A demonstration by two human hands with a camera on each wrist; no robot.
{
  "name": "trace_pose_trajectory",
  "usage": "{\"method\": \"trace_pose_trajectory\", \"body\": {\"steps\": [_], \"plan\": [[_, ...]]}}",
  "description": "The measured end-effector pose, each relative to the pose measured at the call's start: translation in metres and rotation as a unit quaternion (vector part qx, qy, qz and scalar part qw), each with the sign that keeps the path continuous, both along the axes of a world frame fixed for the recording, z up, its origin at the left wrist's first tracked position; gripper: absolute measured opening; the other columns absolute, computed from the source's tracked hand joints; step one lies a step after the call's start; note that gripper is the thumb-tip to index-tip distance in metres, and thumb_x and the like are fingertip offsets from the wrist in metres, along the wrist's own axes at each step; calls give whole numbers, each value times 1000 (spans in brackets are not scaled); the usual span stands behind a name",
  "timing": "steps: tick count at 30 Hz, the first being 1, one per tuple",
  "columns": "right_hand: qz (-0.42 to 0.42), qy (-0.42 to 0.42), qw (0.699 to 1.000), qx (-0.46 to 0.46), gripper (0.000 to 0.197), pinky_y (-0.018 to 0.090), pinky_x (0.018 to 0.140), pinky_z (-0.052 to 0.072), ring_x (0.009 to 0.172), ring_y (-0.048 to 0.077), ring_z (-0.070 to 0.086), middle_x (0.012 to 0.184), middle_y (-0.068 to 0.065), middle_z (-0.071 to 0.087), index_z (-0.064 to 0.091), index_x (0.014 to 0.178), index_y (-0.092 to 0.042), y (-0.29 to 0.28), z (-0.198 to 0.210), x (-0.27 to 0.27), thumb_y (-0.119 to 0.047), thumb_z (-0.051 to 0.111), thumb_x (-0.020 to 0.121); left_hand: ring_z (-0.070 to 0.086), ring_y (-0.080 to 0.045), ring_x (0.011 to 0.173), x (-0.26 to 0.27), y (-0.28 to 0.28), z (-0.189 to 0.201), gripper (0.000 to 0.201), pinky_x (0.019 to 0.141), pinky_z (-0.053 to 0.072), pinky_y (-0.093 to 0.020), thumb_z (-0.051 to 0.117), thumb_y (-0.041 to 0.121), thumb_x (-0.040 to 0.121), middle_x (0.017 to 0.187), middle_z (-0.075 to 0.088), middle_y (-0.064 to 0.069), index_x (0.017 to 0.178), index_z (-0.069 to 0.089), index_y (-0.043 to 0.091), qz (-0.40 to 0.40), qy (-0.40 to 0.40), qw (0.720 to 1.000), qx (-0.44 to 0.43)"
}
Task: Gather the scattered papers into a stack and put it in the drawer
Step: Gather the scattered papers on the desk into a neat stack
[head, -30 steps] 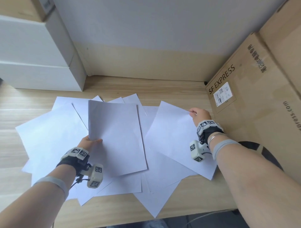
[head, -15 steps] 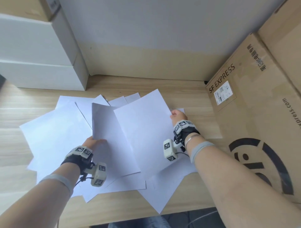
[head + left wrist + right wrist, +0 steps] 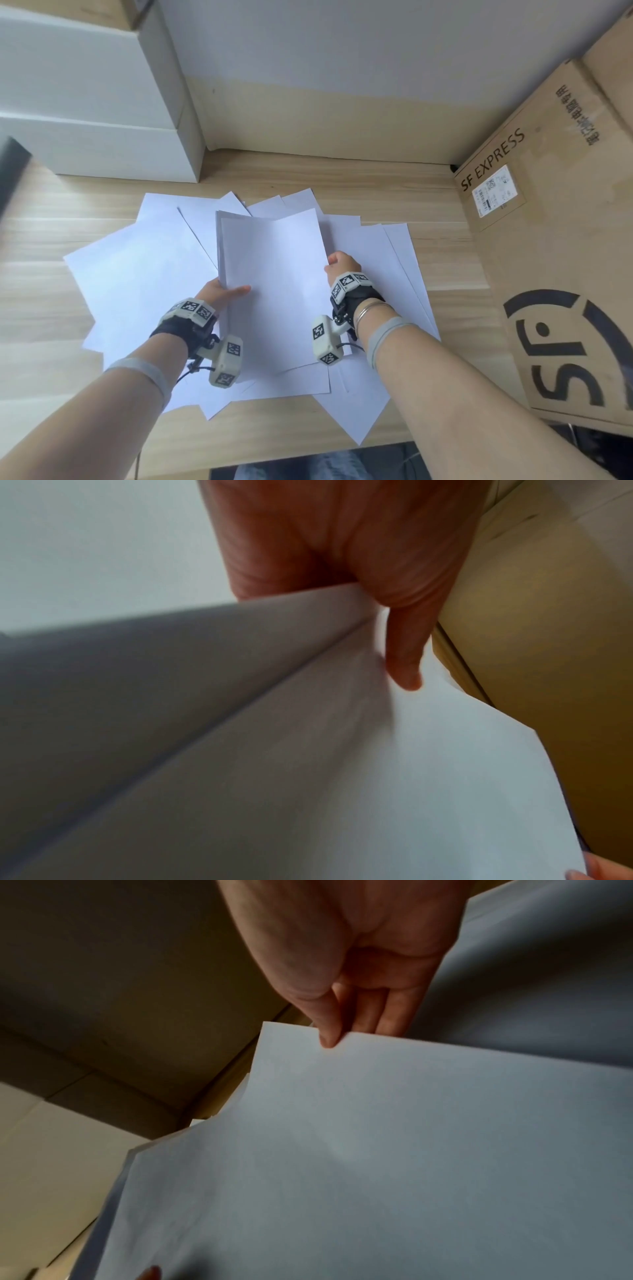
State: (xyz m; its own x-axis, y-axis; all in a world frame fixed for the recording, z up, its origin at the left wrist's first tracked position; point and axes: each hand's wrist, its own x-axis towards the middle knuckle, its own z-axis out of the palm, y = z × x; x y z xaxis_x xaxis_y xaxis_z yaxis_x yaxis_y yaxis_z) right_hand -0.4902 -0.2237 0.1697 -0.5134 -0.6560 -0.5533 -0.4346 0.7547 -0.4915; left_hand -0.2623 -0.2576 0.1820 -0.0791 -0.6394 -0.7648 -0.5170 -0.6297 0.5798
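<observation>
The papers [image 3: 274, 284] held up between both hands are a thin stack of white sheets; in the head view the left hand [image 3: 219, 293] pinches its left edge, thumb on top, while the right hand [image 3: 342, 267] grips the right edge with curled fingers. More scattered sheets [image 3: 137, 274] lie fanned on the wooden desk [image 3: 342, 178] below and outward from both sets of fingers. A white box [image 3: 102, 102] stands beyond the left fingers, a cardboard box [image 3: 548, 240] beyond the right.

From the left wrist, the thumb [image 3: 404, 653] presses the top sheet, and the stack's edges splay apart just below the palm.

From the right wrist, the thumb [image 3: 325, 1026] and fingers [image 3: 377, 1010] are clamped together on the sheet's edge.
</observation>
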Motion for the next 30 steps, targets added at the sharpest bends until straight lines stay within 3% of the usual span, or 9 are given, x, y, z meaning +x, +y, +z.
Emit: {"method": "trace_pose_trajectory", "body": {"steps": [3, 5, 8, 12, 17, 20, 24, 27, 30], "plan": [[-11, -2, 1000, -6, 21, 23, 80, 45, 96, 26, 61, 114, 7, 65, 62, 107, -11, 0, 1, -2, -8, 48, 91, 61, -31, 87, 5, -3, -7, 34, 88, 51, -41, 71, 12, 80, 99, 64, -22, 109, 60, -2, 24, 17, 1000, 2], [-33, 5, 999, -11, 18, 28, 86, 52, 86, 24, 60, 111, 6, 67, 63, 99, -15, 5, 1, -15, -9, 49, 89, 61, -32, 88, 7, -5, -9, 28, 91, 50, -45, 69, 13, 82, 97, 63, -19, 106, 59, 3, 24, 12, 1000, -4], [-28, 54, 998, 24, 22, 33, 91, 51, 98, 27, 61, 117, 9, 62, 59, 108, -15, 17, 2, -46, -11, 52, 88, 59, -32, 90, 9, -9, -12, 25, 97, 47, -52, 65, 8, 84, 97, 62, -19, 108, 58, 3, 49, 23, 998, -11], [-18, 113, 989, 93, 48, 38, 102, 37, 125, 31, 43, 135, 8, 42, 45, 129, -18, 29, 2, -81, -16, 63, 84, 56, -33, 89, 11, -11, -16, 20, 96, 45, -49, 60, 1, 85, 82, 60, -13, 104, 54, 7, 77, 36, 996, -1], [-34, 116, 985, 125, 85, 48, 109, 30, 137, 32, 24, 146, 5, 25, 28, 142, -23, 34, -5, -94, -28, 76, 73, 56, -28, 71, 10, -13, -21, 25, 84, 45, -40, 63, -1, 82, 73, 57, -10, 105, 56, 3, 85, 16, 996, -9], [-50, 105, 986, 117, 88, 50, 108, 32, 137, 33, 22, 146, 4, 23, 28, 141, -24, 37, -11, -96, -29, 80, 70, 53, -25, 64, 9, -12, -25, 19, 74, 46, -35, 63, 1, 82, 73, 57, -12, 99, 55, 3, 80, -6, 997, -15], [-41, 102, 986, 123, 92, 51, 110, 29, 137, 34, 25, 146, 8, 26, 27, 140, -26, 39, -10, -105, -33, 82, 66, 55, -31, 83, 8, -11, -25, 21, 80, 45, -37, 64, 3, 81, 88, 59, -16, 100, 56, 3, 82, -12, 996, -18], [-37, 116, 986, 116, 80, 47, 109, 27, 131, 33, 38, 137, 12, 47, 30, 138, -22, 39, -7, -110, -28, 76, 74, 55, -30, 81, 8, -12, -26, 19, 77, 42, -34, 64, 4, 81, 88, 59, -16, 97, 54, 3, 76, -21, 997, -24], [-33, 133, 986, 95, 38, 40, 102, 39, 117, 32, 53, 125, 13, 59, 49, 124, -12, 41, -1, -119, -20, 58, 88, 52, -25, 65, 7, -11, -23, 16, 65, 42, -29, 63, 5, 82, 72, 57, -11, 94, 54, 3, 70, -28, 997, -24]]}}
